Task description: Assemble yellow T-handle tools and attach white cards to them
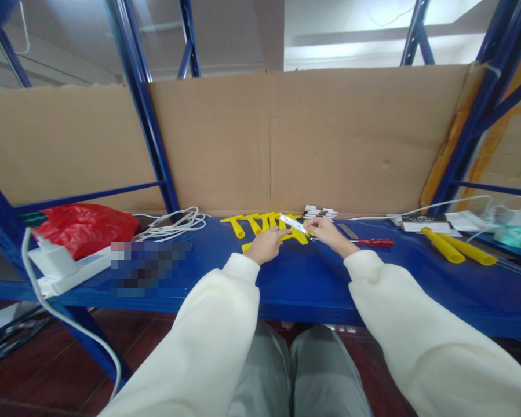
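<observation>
My left hand [265, 245] is closed round the handle of a yellow T-shaped scraper [301, 237], whose wide head points to the right. My right hand [324, 233] has its fingers pinched at the lower right end of a small white strip or flat packet [292, 223], tilted just above the scraper head. Behind both hands, several more yellow T-shaped scrapers [235, 226] lie in a row. A stack of white strips with dark marks [320, 212] lies beyond my right hand. Right of that hand are a flat metal strip [348, 231] and a screwdriver with a red handle [375, 242].
Cardboard [330, 139] closes off the back of the blue shelf [303, 289]. On the left are a red plastic bag [90, 227], a white power strip [80, 271] and coiled white cable [179, 223]. Two yellow tubes [449, 249] lie at the right, near more cables.
</observation>
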`<state>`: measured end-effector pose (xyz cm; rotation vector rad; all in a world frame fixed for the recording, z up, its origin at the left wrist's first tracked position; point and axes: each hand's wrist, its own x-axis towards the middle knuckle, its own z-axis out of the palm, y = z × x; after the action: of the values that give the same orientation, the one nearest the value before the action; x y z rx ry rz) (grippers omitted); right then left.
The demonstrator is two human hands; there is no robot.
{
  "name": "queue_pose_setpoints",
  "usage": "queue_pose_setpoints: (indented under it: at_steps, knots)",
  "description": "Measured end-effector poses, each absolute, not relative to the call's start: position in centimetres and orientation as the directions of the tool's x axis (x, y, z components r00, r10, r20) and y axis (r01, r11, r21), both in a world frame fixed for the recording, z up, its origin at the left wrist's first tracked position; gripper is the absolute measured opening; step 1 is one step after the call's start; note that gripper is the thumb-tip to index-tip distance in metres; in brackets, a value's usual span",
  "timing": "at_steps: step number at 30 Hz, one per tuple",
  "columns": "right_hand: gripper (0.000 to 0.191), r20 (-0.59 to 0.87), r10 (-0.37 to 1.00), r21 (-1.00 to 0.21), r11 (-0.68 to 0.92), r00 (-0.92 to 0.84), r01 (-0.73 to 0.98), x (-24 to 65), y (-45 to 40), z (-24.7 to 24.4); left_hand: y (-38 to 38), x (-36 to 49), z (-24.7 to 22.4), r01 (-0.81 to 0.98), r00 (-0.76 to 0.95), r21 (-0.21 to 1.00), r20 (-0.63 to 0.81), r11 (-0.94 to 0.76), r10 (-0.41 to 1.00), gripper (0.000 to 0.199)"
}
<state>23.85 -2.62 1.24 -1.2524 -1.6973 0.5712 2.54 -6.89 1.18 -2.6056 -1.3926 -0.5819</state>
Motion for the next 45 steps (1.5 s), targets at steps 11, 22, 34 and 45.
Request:
queue_pose_setpoints:
  at_steps: [11, 22, 34, 45]
  knots:
    - [0.018, 0.226, 0.964, -0.855, 0.265, -0.138, 0.447, 23.9, -4.7, 0.8, -7.0, 2.6, 1.5, 0.872, 0.44, 0.026, 0.394, -0.489, 0.807, 0.052]
    - [0.025, 0.141, 0.955, -0.882, 0.242, -0.262, 0.405, 24.3, -5.3, 0.9, -6.5, 2.3, 1.2, 0.857, 0.458, 0.031, 0.416, -0.515, 0.786, 0.058]
    - [0.034, 0.148, 0.92, -0.861, 0.3, -0.362, 0.411, 24.8, -4.9, 0.4, -6.2, 2.4, 0.9, 0.798, 0.576, -0.044, 0.351, -0.602, 0.738, 0.078]
    - [0.03, 0.165, 0.939, -0.917, 0.258, -0.301, 0.303, 24.3, -5.4, 0.7, -5.9, 2.6, 0.4, 0.75, 0.645, -0.091, 0.321, -0.655, 0.693, 0.08]
